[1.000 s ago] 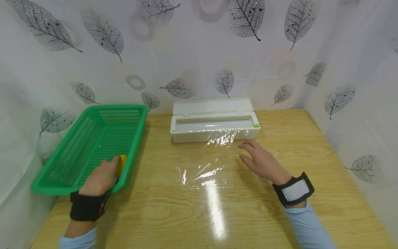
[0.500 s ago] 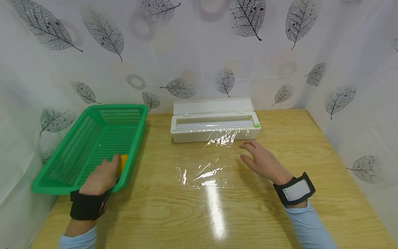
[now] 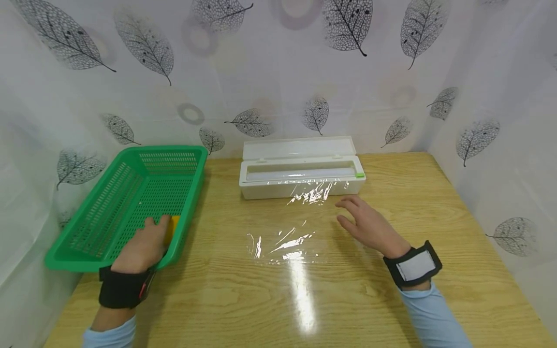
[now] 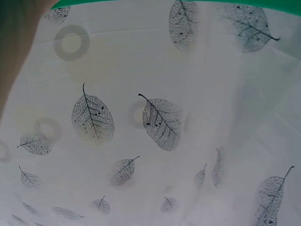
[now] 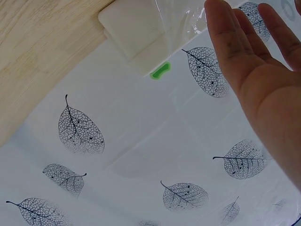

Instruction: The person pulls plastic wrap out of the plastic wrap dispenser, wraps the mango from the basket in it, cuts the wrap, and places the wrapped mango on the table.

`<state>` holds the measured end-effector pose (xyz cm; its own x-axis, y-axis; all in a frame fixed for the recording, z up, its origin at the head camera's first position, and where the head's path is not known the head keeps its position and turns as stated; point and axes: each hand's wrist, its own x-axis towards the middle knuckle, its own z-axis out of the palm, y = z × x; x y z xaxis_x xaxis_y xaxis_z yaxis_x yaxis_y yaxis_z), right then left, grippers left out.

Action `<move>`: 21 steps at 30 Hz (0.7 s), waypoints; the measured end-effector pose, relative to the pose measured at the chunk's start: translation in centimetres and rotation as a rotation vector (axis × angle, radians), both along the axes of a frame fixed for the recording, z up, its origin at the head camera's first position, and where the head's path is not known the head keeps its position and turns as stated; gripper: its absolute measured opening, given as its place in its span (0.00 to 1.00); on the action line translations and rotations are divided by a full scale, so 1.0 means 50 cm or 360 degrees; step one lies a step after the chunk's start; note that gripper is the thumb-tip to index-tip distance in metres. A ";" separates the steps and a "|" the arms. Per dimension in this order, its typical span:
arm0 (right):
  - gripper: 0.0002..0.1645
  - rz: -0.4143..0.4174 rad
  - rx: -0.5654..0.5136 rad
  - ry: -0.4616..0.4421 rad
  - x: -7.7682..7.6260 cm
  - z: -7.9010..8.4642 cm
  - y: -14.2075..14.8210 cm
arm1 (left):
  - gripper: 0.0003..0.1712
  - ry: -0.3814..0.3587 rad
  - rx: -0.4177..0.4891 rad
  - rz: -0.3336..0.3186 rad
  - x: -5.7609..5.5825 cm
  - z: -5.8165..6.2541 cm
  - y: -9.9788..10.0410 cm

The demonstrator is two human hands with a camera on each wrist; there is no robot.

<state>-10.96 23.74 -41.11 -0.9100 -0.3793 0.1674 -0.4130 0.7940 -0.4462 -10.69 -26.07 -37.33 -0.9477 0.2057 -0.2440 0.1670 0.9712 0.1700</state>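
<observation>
Pausing, I judge, scarcely moved: in the basket (image 3: pixel 194 193), my left hand (image 3: pixel 141 246) at the yellow thing (image 3: pixel 172 228), grip untellable; outside it, my right hand (image 3: pixel 372 229), empty.

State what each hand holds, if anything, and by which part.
Right hand: nothing. Left hand: at the yellow thing in the basket; contact hidden, so hold and place cannot be told.

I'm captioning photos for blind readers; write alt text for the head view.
A person's left hand is in a green basket, by a half-hidden yellow object; the right hand hovers beside clear film running from an open white box on a wooden table.
</observation>
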 end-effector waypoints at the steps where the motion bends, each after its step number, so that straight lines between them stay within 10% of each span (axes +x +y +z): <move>1: 0.21 -0.0002 0.0000 0.0002 0.000 0.000 0.000 | 0.29 0.0012 -0.0002 -0.0005 0.000 0.000 0.000; 21: 0.20 -0.0018 0.0000 -0.0010 0.000 0.003 0.001 | 0.28 0.0481 0.0125 -0.0010 0.032 0.027 0.003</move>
<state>-10.97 23.81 -40.95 -0.9154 -0.3689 0.1614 -0.4010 0.7987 -0.4487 -9.08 -25.93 -35.96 -0.9735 0.2191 0.0657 0.2276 0.9558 0.1861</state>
